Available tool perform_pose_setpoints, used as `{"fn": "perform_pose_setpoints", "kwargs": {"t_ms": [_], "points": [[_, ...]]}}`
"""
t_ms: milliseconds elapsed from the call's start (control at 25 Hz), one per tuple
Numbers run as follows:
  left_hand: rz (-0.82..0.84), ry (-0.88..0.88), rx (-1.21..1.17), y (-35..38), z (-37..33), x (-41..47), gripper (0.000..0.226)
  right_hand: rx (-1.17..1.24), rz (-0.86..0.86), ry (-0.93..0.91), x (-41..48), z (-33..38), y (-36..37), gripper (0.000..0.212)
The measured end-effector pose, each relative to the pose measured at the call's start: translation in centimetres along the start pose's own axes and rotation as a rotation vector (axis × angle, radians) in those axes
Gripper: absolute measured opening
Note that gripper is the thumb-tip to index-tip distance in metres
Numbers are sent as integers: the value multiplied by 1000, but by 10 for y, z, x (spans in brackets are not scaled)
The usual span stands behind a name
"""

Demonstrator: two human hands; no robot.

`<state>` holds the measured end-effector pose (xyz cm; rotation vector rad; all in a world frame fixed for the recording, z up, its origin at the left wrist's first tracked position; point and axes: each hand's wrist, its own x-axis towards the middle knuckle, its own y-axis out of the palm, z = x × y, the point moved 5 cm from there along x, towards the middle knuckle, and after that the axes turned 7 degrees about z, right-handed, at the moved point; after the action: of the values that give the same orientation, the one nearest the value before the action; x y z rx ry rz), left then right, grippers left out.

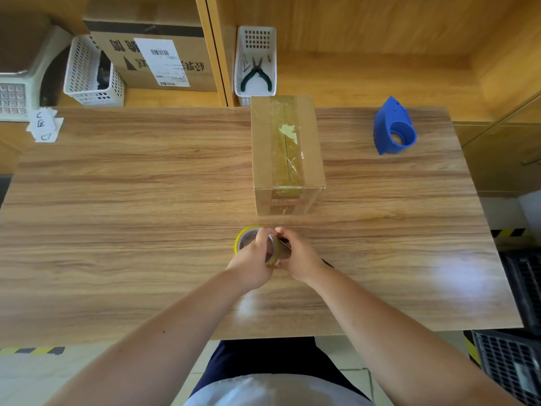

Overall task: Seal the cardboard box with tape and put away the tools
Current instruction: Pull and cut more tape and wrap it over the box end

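A small cardboard box [287,153] stands in the middle of the wooden table [131,200], with a strip of yellowish tape along its top seam. In front of it, my left hand [253,259] grips a roll of yellowish tape [244,238] held on edge above the table. My right hand [298,254] is closed against the right side of the roll, fingertips at its rim; a dark thin thing shows under this hand, but I cannot tell what it is. A blue tape dispenser [393,127] lies on the table at the far right.
A white basket [256,39] behind the box holds green-handled pliers [257,76]. Another white basket [87,74] and a large labelled carton [158,57] stand at the back left, next to a scale [17,92] and paper slips [44,126]. Black crates [512,364] sit right of the table.
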<state>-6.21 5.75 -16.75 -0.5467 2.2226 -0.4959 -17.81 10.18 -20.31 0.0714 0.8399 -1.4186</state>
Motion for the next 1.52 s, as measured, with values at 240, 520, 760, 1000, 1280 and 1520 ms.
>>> {"fn": "perform_pose_setpoints", "kwargs": {"t_ms": [240, 520, 760, 1000, 1280, 1520], "points": [[-108, 11, -356, -16, -7, -5, 61, 142, -56, -75, -8, 6, -20, 47], [-93, -56, -660, -17, -10, -2, 79, 239, -141, -167, -25, 18, -40, 27], [-48, -43, -436, -18, -15, 4, 97, 151, -263, -153, -19, 19, -46, 10], [-33, -8, 64, -26, -24, 3, 112, 18, -236, -295, -18, 38, -63, 10], [19, 29, -161, -28, -30, -2, 91, -212, -263, -383, -35, 74, -88, 8], [182, -223, -376, -17, -5, 1, 75, -282, -216, -512, -54, 122, -105, 9]]}}
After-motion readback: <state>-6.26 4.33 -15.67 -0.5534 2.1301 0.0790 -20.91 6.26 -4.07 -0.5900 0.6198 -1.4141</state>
